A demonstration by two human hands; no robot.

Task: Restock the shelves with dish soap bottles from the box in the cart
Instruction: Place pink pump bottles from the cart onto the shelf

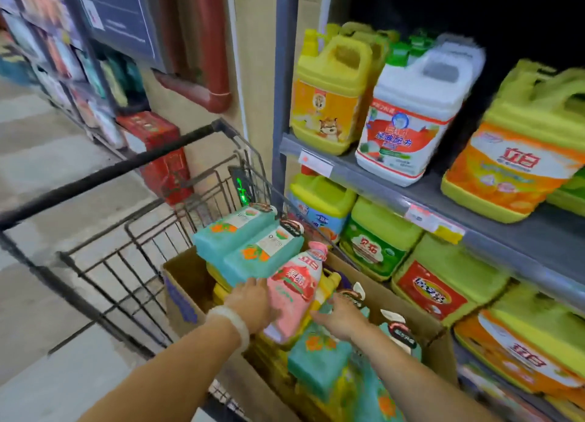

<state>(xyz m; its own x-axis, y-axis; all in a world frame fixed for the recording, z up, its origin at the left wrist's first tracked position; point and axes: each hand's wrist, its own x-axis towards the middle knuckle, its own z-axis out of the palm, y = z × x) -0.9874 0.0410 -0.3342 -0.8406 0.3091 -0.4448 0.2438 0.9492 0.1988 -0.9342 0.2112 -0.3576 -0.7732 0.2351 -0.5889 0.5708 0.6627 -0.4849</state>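
Observation:
A cardboard box sits in a wire shopping cart beside the shelves. It holds several teal dish soap bottles, yellow ones, and a pink bottle lying tilted on top. My left hand presses against the pink bottle's left side. On the bottle's right, my right hand rests over the teal bottles, fingers spread. The whole view is motion-blurred.
Grey shelves on the right carry large jugs: yellow, white, and green-orange above, more green ones below. The cart's black handle crosses the left. Red boxes stand by the wall.

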